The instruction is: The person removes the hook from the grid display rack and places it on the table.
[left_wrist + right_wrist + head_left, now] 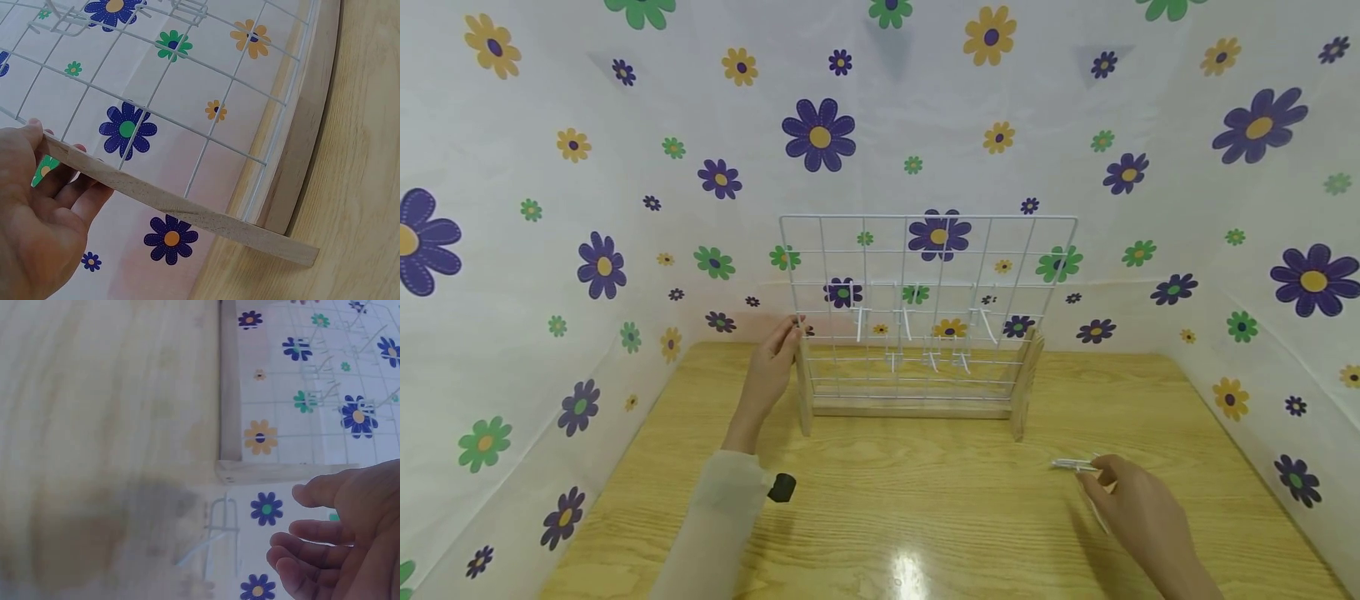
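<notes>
A white wire grid rack (928, 218) in a wooden stand stands toward the back of the table. My left hand (772, 358) grips the rack's left wooden upright (181, 209), thumb on one side and fingers curled behind it. At the right front, my right hand (1142, 508) is above the table, thumb and index finger at a white wire hook (1071, 464) with its prong slanting down. In the right wrist view this hook (223, 528) shows just past the fingertips. Several similar white hooks (983, 321) hang on the grid in two rows.
A wood-grain table (880, 492) carries the rack. White cloth walls (895, 83) with printed flowers close off the back and both sides. The right wooden upright (1026, 383) stands between the grid and my right hand. A black object (782, 487) sits at the left cuff.
</notes>
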`<state>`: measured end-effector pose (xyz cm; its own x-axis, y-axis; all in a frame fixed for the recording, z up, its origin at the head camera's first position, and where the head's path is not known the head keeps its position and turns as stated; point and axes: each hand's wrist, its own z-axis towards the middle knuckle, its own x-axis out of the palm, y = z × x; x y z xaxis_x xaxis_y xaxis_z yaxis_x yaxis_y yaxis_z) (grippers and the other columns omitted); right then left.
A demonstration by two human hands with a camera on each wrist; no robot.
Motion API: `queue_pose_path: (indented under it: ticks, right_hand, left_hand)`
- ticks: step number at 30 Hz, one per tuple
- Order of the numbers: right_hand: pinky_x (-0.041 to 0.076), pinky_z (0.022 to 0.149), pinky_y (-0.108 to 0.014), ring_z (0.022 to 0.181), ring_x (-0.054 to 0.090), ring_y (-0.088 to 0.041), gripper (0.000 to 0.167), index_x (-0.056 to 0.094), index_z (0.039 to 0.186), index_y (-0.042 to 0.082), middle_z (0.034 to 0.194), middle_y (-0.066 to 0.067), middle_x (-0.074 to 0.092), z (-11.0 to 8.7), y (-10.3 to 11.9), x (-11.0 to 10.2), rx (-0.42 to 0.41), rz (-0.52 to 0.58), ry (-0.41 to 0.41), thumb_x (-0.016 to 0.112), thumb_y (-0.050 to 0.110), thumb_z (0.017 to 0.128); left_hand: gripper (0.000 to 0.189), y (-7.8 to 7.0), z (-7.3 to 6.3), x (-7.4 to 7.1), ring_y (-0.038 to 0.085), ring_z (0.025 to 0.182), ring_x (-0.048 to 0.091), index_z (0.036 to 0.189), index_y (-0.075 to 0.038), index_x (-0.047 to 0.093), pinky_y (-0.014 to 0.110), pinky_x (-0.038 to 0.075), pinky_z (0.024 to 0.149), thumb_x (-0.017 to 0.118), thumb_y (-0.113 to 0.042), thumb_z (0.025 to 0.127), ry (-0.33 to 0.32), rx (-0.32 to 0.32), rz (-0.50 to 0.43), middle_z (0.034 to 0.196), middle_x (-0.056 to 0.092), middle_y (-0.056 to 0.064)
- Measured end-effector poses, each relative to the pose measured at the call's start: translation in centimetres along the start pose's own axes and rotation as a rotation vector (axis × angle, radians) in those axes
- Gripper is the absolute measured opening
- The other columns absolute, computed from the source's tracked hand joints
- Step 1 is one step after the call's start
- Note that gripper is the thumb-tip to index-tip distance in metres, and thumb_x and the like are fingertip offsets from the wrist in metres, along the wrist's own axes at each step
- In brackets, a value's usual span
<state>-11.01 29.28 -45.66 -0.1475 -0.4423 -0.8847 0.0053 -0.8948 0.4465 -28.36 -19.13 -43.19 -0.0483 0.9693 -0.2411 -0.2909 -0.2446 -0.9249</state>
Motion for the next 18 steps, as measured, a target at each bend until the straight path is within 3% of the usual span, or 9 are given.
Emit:
queue_pose_path:
  ticks: [6, 11, 18]
  right_hand:
    - [0.049, 0.045, -0.029, 0.067, 0.067, -0.02, 0.036, 0.069, 0.115, -0.007, 0.088, -0.01, 0.074, 0.8, 1.6, -0.8, -0.072, -0.017, -0.065, 0.071, 0.026, 0.1]
    - [0.051, 0.047, -0.032, 0.066, 0.066, -0.019, 0.034, 0.069, 0.115, -0.007, 0.088, -0.009, 0.074, 1.5, 2.7, -1.2, -0.113, -0.008, -0.105, 0.071, 0.024, 0.099]
    - [0.046, 0.043, -0.023, 0.062, 0.064, -0.016, 0.029, 0.07, 0.114, -0.006, 0.088, -0.011, 0.075, 2.5, 4.1, -1.9, -0.208, 0.017, -0.235, 0.075, 0.017, 0.096]
  left_hand:
    - [0.051, -0.1, 0.0, 0.2, 0.032, 0.14, 0.05, 0.154, -0.004, 0.047, 0.041, 0.048, 0.11, 0.045, -0.034, 0.112, 0.001, 0.022, -0.023, 0.154, 0.051, 0.014]
    - [0.051, 0.1, 0.1, 0.2, 0.027, 0.141, 0.049, 0.155, -0.005, 0.046, 0.037, 0.048, 0.11, 0.045, -0.034, 0.112, 0.005, 0.019, -0.035, 0.155, 0.051, 0.011]
    - [0.05, 0.0, 0.1, 0.1, 0.03, 0.143, 0.047, 0.155, -0.005, 0.045, 0.04, 0.045, 0.112, 0.044, -0.032, 0.113, 0.007, 0.018, -0.042, 0.155, 0.05, 0.012]
